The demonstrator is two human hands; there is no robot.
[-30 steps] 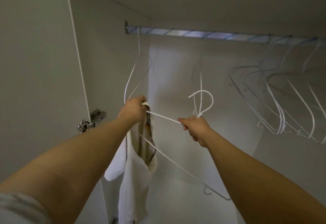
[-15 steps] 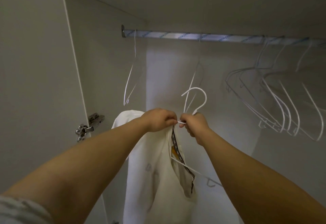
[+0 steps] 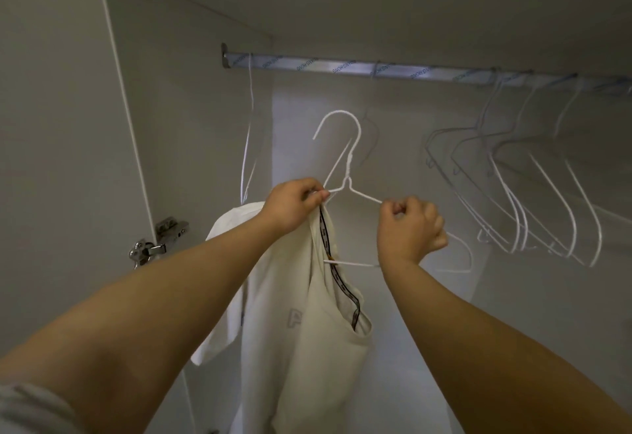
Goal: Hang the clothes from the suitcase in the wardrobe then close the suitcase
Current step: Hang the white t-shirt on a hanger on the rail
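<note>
The left hand (image 3: pixel 294 204) pinches the collar of the white T-shirt (image 3: pixel 307 324) onto the left side of the white wire hanger (image 3: pixel 350 165). The right hand (image 3: pixel 410 228) is curled round the hanger's bare right side. The shirt looks only half on. Next, the collar needs to slip over the right side. Then the hook can go up onto the rail (image 3: pixel 342 69), in the gap beside the empty hangers (image 3: pixel 513 201).
</note>
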